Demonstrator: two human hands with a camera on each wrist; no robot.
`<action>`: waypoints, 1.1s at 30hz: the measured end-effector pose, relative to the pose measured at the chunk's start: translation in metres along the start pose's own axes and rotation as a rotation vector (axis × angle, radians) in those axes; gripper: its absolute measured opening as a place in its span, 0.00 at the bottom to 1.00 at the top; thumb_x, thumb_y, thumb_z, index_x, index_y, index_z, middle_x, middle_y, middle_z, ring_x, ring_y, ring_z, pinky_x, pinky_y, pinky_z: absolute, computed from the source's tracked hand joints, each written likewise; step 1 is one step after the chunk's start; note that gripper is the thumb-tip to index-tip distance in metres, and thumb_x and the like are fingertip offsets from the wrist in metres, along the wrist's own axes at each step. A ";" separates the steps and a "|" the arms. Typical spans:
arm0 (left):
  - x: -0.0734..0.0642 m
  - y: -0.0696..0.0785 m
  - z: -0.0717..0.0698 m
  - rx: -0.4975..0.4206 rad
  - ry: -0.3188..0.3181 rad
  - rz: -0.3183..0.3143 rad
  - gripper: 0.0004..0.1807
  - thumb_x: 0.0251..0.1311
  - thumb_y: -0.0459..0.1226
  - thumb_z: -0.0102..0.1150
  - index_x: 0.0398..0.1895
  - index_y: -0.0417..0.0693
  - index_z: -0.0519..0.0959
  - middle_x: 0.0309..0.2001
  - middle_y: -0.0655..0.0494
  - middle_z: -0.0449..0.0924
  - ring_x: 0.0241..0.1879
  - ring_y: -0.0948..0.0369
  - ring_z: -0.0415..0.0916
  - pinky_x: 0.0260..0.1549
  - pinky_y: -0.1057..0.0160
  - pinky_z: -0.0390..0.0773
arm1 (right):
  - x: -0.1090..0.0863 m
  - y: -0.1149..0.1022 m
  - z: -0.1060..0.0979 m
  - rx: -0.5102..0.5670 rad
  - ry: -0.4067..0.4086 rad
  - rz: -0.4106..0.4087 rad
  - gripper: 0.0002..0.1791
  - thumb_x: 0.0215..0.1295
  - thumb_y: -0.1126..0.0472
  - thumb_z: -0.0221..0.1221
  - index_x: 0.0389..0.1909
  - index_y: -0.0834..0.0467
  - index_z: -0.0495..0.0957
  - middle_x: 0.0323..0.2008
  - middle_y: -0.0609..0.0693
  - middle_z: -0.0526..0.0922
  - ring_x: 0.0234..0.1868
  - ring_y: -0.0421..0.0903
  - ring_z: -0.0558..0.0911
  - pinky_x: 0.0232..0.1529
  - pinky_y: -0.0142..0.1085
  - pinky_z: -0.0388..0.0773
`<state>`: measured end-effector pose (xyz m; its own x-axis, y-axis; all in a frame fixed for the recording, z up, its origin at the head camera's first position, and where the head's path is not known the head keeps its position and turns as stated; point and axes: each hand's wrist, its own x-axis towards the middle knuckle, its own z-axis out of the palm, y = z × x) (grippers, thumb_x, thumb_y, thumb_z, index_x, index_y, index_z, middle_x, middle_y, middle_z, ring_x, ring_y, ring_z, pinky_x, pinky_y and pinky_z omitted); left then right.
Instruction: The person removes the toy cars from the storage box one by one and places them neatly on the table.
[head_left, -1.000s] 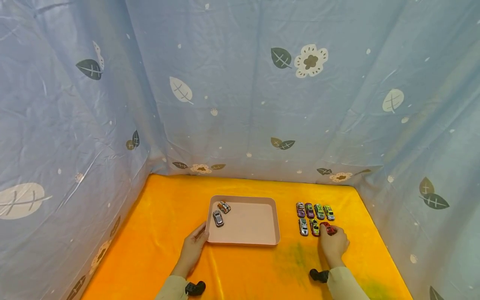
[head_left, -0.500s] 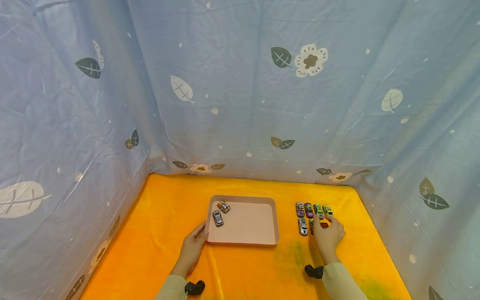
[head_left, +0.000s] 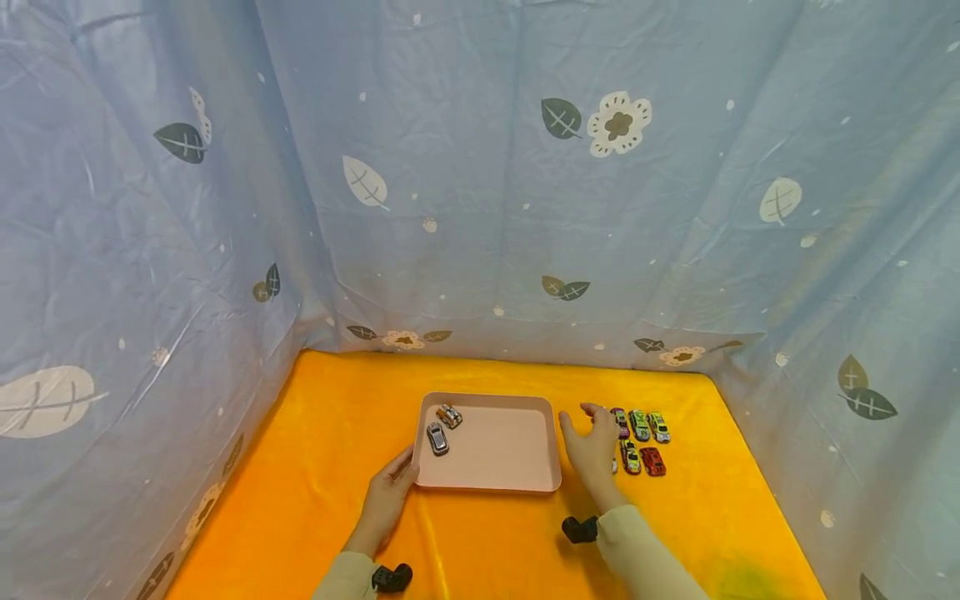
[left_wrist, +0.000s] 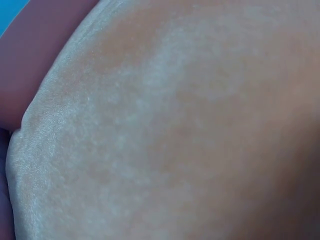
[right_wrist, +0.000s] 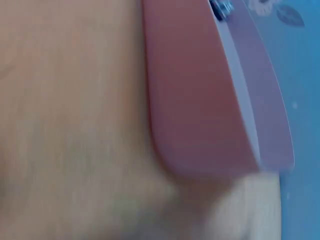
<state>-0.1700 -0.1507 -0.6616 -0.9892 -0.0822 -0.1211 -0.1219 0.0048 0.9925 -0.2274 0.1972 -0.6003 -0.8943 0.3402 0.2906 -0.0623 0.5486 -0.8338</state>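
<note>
My left hand (head_left: 387,494) grips the left side of a shallow pink tray (head_left: 498,446) near its front corner. Inside the tray, at the left, lie a grey toy car (head_left: 437,438) and an orange and white toy car (head_left: 449,416). My right hand (head_left: 592,450) hovers just beyond the tray's right wall, thumb and fingers spread, nothing visible between them. To its right stand a red toy car (head_left: 653,462), a yellow-green one (head_left: 630,457) and several more in two rows. The hand partly hides the leftmost cars. In the left wrist view a blurred close surface covers most of the tray.
A yellow-orange cloth (head_left: 337,400) covers the table. Blue patterned curtains (head_left: 480,167) enclose it at the back and both sides. The right wrist view shows the tray's outer wall (right_wrist: 195,90) close up.
My right hand has left the red car and moved left over the car rows towards the tray. The red car lies uncovered, slightly tilted. My left hand and the tray stay put.
</note>
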 end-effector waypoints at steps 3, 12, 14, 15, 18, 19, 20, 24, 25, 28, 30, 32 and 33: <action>-0.001 -0.001 0.000 -0.020 -0.006 0.003 0.27 0.68 0.42 0.56 0.69 0.50 0.69 0.65 0.50 0.71 0.63 0.55 0.68 0.57 0.62 0.72 | -0.003 -0.010 0.013 0.018 -0.033 -0.026 0.26 0.61 0.52 0.66 0.53 0.64 0.73 0.49 0.59 0.71 0.51 0.55 0.66 0.50 0.46 0.64; 0.001 -0.003 -0.001 -0.036 -0.002 -0.026 0.26 0.68 0.43 0.57 0.68 0.51 0.70 0.64 0.51 0.72 0.63 0.57 0.68 0.57 0.63 0.72 | -0.014 -0.031 0.044 0.079 -0.141 -0.083 0.26 0.60 0.52 0.67 0.54 0.62 0.74 0.49 0.60 0.73 0.51 0.54 0.67 0.50 0.45 0.66; 0.001 -0.003 -0.001 -0.038 -0.003 -0.023 0.26 0.68 0.42 0.56 0.69 0.51 0.69 0.64 0.51 0.71 0.63 0.56 0.68 0.57 0.64 0.72 | -0.016 -0.036 0.049 0.085 -0.167 -0.081 0.26 0.61 0.51 0.66 0.54 0.61 0.74 0.49 0.58 0.73 0.51 0.55 0.67 0.51 0.45 0.67; 0.001 -0.003 -0.001 -0.042 -0.006 -0.021 0.26 0.68 0.42 0.56 0.69 0.51 0.69 0.64 0.50 0.71 0.64 0.56 0.67 0.57 0.64 0.72 | -0.016 -0.039 0.052 0.088 -0.181 -0.079 0.26 0.61 0.50 0.66 0.54 0.61 0.74 0.49 0.58 0.73 0.51 0.56 0.68 0.51 0.44 0.67; 0.000 -0.001 -0.001 -0.055 -0.007 -0.018 0.26 0.69 0.41 0.56 0.69 0.50 0.69 0.65 0.50 0.70 0.64 0.56 0.67 0.57 0.64 0.72 | -0.018 -0.046 0.058 0.094 -0.211 -0.091 0.26 0.61 0.51 0.66 0.54 0.62 0.74 0.50 0.59 0.73 0.52 0.59 0.69 0.52 0.44 0.68; 0.000 0.000 -0.001 -0.061 -0.006 -0.020 0.25 0.69 0.41 0.56 0.68 0.50 0.70 0.65 0.50 0.70 0.64 0.56 0.67 0.57 0.64 0.72 | -0.019 -0.048 0.061 0.087 -0.220 -0.097 0.26 0.61 0.51 0.66 0.54 0.62 0.74 0.50 0.58 0.73 0.52 0.59 0.69 0.53 0.43 0.69; 0.000 0.000 -0.001 -0.064 -0.006 -0.019 0.25 0.69 0.40 0.56 0.68 0.50 0.70 0.65 0.50 0.70 0.64 0.56 0.67 0.57 0.64 0.72 | -0.019 -0.049 0.063 0.074 -0.227 -0.105 0.26 0.61 0.50 0.66 0.53 0.62 0.74 0.49 0.57 0.73 0.52 0.58 0.70 0.53 0.43 0.69; 0.000 0.000 -0.002 -0.071 -0.008 -0.022 0.26 0.68 0.41 0.56 0.68 0.50 0.70 0.65 0.49 0.70 0.63 0.55 0.68 0.56 0.65 0.73 | -0.023 -0.055 0.072 0.005 -0.245 -0.106 0.27 0.60 0.47 0.66 0.53 0.60 0.75 0.50 0.53 0.72 0.51 0.53 0.71 0.53 0.43 0.73; 0.000 0.000 -0.002 -0.076 -0.009 -0.022 0.26 0.68 0.41 0.56 0.68 0.50 0.70 0.65 0.49 0.70 0.64 0.55 0.68 0.56 0.65 0.73 | -0.025 -0.056 0.074 -0.002 -0.256 -0.095 0.28 0.60 0.45 0.66 0.54 0.59 0.75 0.51 0.52 0.72 0.52 0.52 0.71 0.53 0.44 0.73; 0.000 0.000 -0.002 -0.086 -0.014 -0.016 0.26 0.68 0.42 0.56 0.68 0.48 0.70 0.65 0.48 0.70 0.64 0.53 0.67 0.56 0.64 0.73 | -0.030 -0.059 0.084 0.022 -0.293 -0.048 0.30 0.60 0.44 0.65 0.57 0.59 0.74 0.53 0.54 0.73 0.54 0.53 0.71 0.54 0.48 0.73; 0.000 0.000 -0.002 -0.100 -0.015 -0.018 0.26 0.68 0.42 0.57 0.68 0.48 0.70 0.64 0.48 0.70 0.63 0.53 0.68 0.55 0.64 0.74 | -0.033 -0.060 0.092 0.054 -0.322 -0.022 0.31 0.60 0.45 0.65 0.58 0.60 0.73 0.54 0.56 0.73 0.54 0.54 0.70 0.54 0.49 0.72; 0.000 0.000 -0.001 -0.102 -0.019 -0.012 0.26 0.68 0.41 0.56 0.68 0.47 0.70 0.64 0.47 0.70 0.64 0.53 0.67 0.56 0.64 0.74 | -0.036 -0.063 0.098 0.063 -0.336 -0.011 0.30 0.60 0.47 0.66 0.57 0.62 0.74 0.54 0.59 0.72 0.53 0.55 0.70 0.53 0.49 0.71; 0.000 0.000 -0.001 -0.108 -0.016 -0.020 0.25 0.68 0.41 0.56 0.68 0.48 0.70 0.64 0.49 0.71 0.63 0.54 0.68 0.56 0.65 0.74 | -0.037 -0.064 0.101 0.060 -0.342 -0.012 0.30 0.60 0.47 0.66 0.56 0.63 0.74 0.54 0.60 0.72 0.52 0.55 0.70 0.52 0.50 0.72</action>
<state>-0.1699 -0.1515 -0.6615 -0.9879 -0.0657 -0.1408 -0.1335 -0.1046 0.9855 -0.2355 0.0723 -0.6053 -0.9895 0.0525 0.1346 -0.0904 0.5016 -0.8603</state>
